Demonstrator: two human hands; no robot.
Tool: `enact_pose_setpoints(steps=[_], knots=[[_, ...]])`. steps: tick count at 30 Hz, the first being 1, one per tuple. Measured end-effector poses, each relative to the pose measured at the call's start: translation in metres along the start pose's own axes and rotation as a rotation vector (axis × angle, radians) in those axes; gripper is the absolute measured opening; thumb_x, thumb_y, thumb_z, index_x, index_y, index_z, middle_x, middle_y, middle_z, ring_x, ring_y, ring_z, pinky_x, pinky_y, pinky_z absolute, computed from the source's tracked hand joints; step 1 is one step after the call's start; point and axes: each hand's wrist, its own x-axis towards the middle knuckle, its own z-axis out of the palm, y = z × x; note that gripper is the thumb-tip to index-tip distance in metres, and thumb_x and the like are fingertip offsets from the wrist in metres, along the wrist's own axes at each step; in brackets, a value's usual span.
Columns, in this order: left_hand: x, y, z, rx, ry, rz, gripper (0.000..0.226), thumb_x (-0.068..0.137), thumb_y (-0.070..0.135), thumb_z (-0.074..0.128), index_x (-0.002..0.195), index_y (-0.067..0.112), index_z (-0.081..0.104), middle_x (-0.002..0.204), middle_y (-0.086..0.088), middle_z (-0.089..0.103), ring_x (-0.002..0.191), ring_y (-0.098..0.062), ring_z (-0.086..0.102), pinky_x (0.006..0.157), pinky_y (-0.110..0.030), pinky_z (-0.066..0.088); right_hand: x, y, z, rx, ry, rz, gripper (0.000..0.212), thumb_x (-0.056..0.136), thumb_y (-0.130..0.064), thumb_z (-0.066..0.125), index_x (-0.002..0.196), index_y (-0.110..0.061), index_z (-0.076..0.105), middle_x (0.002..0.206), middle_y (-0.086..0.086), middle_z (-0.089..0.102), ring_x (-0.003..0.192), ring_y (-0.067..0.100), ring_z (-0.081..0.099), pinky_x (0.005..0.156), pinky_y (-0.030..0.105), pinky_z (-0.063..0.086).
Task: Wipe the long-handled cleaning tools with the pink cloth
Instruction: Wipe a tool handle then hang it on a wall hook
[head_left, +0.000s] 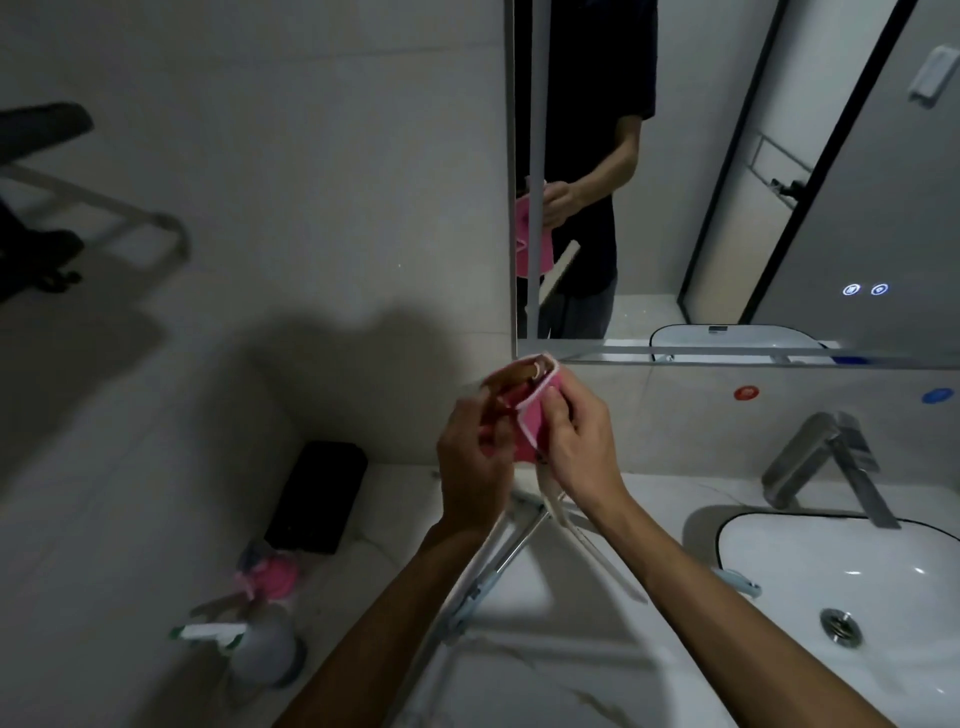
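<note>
Both forearms reach forward and up, converging so the hands meet close together at chest height. The left hand (475, 457) shows its back, fingers curled round the cloth (530, 421). The right hand (582, 441), just beside it, pinches the cloth's near edge between thumb and bent fingers, wrist angled inward.

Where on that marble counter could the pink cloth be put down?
Bare white marble counter shows in front, between the long metal tool handles and the white oval sink. The left corner is crowded: black box, grey brush holder.
</note>
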Motion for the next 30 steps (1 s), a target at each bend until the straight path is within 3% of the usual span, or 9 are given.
enact_pose_setpoints(steps=[3,7,12,16,18,20,24,27,30], knots=[[0.007,0.007,-0.001,-0.077,-0.024,-0.066,0.022,0.097,0.023,0.063,0.118,0.015,0.064,0.108,0.002,0.068,0.094,-0.008,0.067,0.077,-0.023,0.057,-0.007,0.003,0.006,-0.007,-0.001,0.009,0.034,0.106,-0.011,0.044,0.136,-0.012,0.061,0.123,0.004,0.067,0.113,0.01,0.064,0.088,0.016,0.054],[0.006,0.008,-0.006,-0.083,-0.05,-0.119,0.008,0.093,0.017,0.069,0.101,0.018,0.067,0.096,0.002,0.067,0.088,-0.008,0.065,0.074,-0.02,0.054,-0.009,0.012,0.007,-0.085,0.023,-0.058,0.034,0.104,-0.018,0.049,0.135,-0.017,0.063,0.123,0.0,0.068,0.114,0.014,0.061,0.097,0.039,0.056],[0.006,0.015,-0.009,-0.13,-0.115,-0.22,0.013,0.094,0.019,0.065,0.105,0.014,0.068,0.094,-0.001,0.069,0.084,-0.015,0.067,0.073,-0.026,0.056,-0.013,0.008,0.005,-0.13,0.031,-0.102,0.035,0.102,-0.012,0.055,0.136,-0.015,0.063,0.121,0.003,0.065,0.112,-0.001,0.053,0.092,0.009,0.045],[0.013,0.025,-0.019,-0.273,-0.165,-0.28,0.022,0.09,-0.001,0.064,0.098,0.019,0.068,0.093,-0.001,0.071,0.085,-0.014,0.069,0.07,-0.024,0.055,-0.015,0.007,0.002,-0.155,-0.094,-0.153,0.049,0.1,-0.002,0.052,0.148,-0.016,0.049,0.136,-0.001,0.058,0.126,0.005,0.051,0.104,0.015,0.043],[0.015,0.026,-0.023,-0.34,-0.175,-0.303,0.022,0.09,0.001,0.068,0.098,0.021,0.069,0.097,-0.004,0.073,0.091,-0.017,0.071,0.076,-0.026,0.056,-0.016,0.01,-0.001,-0.221,-0.17,-0.215,0.059,0.097,0.003,0.054,0.152,-0.014,0.041,0.138,0.003,0.054,0.126,0.008,0.049,0.107,0.016,0.041],[0.015,0.025,-0.026,-0.334,-0.179,-0.301,0.014,0.092,0.009,0.068,0.101,0.02,0.07,0.099,-0.004,0.074,0.094,-0.018,0.072,0.081,-0.03,0.058,-0.017,0.013,-0.001,-0.309,-0.195,-0.293,0.063,0.095,0.003,0.059,0.153,-0.01,0.039,0.13,0.009,0.056,0.116,0.011,0.052,0.098,0.016,0.046],[0.009,0.024,-0.024,-0.254,-0.205,-0.232,0.017,0.096,0.014,0.065,0.112,0.016,0.071,0.102,-0.001,0.074,0.096,-0.018,0.072,0.085,-0.033,0.058,-0.023,0.023,0.004,-0.327,0.003,-0.348,0.054,0.091,0.004,0.064,0.143,-0.005,0.052,0.11,0.009,0.064,0.098,0.016,0.059,0.083,0.028,0.055],[0.008,0.028,-0.021,-0.228,-0.205,-0.234,0.015,0.097,0.015,0.063,0.108,0.02,0.072,0.099,0.0,0.074,0.093,-0.018,0.072,0.083,-0.034,0.059,-0.026,0.023,0.004,-0.322,0.101,-0.364,0.041,0.091,0.006,0.065,0.131,-0.002,0.064,0.097,0.003,0.067,0.086,0.008,0.06,0.075,0.022,0.052],[0.012,0.03,-0.02,-0.187,-0.208,-0.248,0.006,0.095,0.015,0.065,0.098,0.017,0.07,0.092,-0.003,0.073,0.087,-0.019,0.071,0.075,-0.033,0.059,-0.028,0.021,0.001,-0.309,0.124,-0.346,0.027,0.094,-0.002,0.064,0.121,-0.003,0.07,0.087,0.002,0.068,0.076,0.01,0.061,0.067,0.027,0.053]])
